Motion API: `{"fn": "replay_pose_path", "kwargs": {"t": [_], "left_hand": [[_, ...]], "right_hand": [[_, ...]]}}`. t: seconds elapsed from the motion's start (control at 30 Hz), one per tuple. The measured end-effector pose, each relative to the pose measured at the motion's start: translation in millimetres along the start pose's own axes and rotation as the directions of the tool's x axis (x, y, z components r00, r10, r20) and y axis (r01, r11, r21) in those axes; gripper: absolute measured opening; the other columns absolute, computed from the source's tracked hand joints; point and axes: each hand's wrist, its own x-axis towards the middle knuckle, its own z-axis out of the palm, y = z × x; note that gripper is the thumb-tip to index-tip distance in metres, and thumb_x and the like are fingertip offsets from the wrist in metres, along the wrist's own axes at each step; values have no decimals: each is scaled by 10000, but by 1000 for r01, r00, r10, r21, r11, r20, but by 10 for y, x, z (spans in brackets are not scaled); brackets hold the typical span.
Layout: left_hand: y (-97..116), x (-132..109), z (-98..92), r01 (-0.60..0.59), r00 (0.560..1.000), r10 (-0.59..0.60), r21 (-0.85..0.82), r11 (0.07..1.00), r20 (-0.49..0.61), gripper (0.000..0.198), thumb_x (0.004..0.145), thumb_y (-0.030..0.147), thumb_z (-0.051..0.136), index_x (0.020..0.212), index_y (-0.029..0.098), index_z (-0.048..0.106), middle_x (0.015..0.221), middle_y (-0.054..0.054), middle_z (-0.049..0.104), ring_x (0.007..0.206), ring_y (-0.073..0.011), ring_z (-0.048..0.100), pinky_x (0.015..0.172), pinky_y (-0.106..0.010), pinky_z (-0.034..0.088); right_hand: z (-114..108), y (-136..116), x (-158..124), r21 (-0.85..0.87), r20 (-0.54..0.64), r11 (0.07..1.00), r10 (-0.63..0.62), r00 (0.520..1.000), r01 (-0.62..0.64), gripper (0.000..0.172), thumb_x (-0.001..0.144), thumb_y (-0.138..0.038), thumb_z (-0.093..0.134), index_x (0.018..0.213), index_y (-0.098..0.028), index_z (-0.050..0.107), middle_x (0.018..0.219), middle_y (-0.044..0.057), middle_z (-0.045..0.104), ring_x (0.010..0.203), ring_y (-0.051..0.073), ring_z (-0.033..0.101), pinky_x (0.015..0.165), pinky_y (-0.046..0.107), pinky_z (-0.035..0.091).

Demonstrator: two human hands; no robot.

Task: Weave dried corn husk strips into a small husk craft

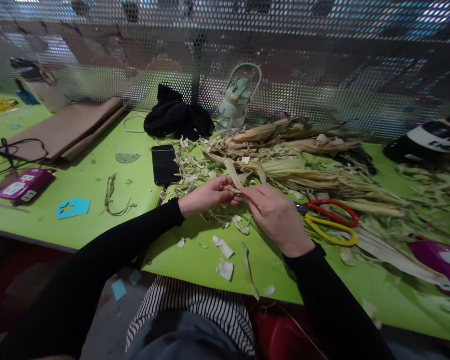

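Observation:
Near the front of the green table, my left hand [210,196] and my right hand [279,215] meet, fingertips pinched around a pale strip of corn husk [232,172]. Its ends stick up above my fingers; the part between them is mostly hidden. Just right of my right hand lie scissors [332,222] with one red and one yellow handle. Behind my hands spread bundles of dried corn husks [296,172] and many shredded bits. Small husk scraps [225,270] are scattered along the near edge.
A black phone [165,165] lies left of my hands. Behind stand a black cloth [178,115] and a green bottle [234,105]. Further left are a brown paper bag [67,127], a magenta box [26,185] and a blue paper tag [73,208]. Perforated metal [165,65] borders the table's back.

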Motion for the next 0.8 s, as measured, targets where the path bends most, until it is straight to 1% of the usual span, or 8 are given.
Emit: {"fn": "replay_pose_path", "kwargs": {"t": [0.13,0.27,0.37,0.47,0.57,0.67,0.73,0.8], "left_hand": [[61,-28,-4,7,999,-8,42,999,32,77,947,65,544,931,134,574,889,-35,715,797,-75,689,951,-342,559],[139,-91,4,61,998,-65,145,988,20,87,930,54,550,933,126,600,952,-61,707,848,-106,681,996,-399,536],[152,-112,0,70,996,-78,179,981,40,107,921,63,554,977,132,613,988,-72,694,903,-134,679,1033,-439,507],[146,-108,-2,37,996,-53,218,975,68,145,913,54,545,1004,137,621,1023,-68,678,914,-127,663,1010,-402,505],[150,-104,8,17,998,-33,294,956,50,98,932,96,543,988,137,612,981,-41,663,889,-120,641,949,-354,515],[145,-99,21,30,999,-38,322,946,20,34,943,151,572,954,133,599,889,-16,654,818,-110,626,901,-338,524],[122,-84,25,40,999,-41,244,969,-2,33,942,149,586,964,128,597,880,-17,667,800,-98,639,910,-339,529],[82,-59,25,42,999,-39,128,991,-24,43,934,140,604,972,124,590,880,-23,690,795,-88,663,919,-338,537]], "right_hand": [[-15,24,-4,-3,53,997,-73,996,73,303,949,-63,488,1136,-124,719,935,141,722,833,265,627,720,391,537],[-21,53,18,73,36,991,-115,993,112,293,954,-61,476,1099,-131,720,949,135,727,850,255,633,738,386,545],[-25,82,42,179,13,977,-119,993,114,236,975,-122,496,1037,-141,723,942,125,725,874,249,646,761,385,554],[-19,87,52,238,51,967,-107,993,92,226,968,-132,504,1009,-162,724,940,116,717,883,248,644,767,392,555],[10,55,48,206,80,978,-61,995,43,221,964,-136,507,1014,-161,721,930,121,709,874,253,638,762,401,545],[49,19,50,225,46,974,-4,999,-7,194,967,-156,519,970,-161,713,893,111,703,839,244,641,738,384,534],[62,6,60,269,7,962,58,998,-58,168,963,-173,536,935,-173,701,877,98,699,817,236,645,726,370,525],[60,0,73,311,-20,941,146,989,-132,145,958,-194,550,914,-186,688,874,88,699,797,228,647,711,357,514]]}}
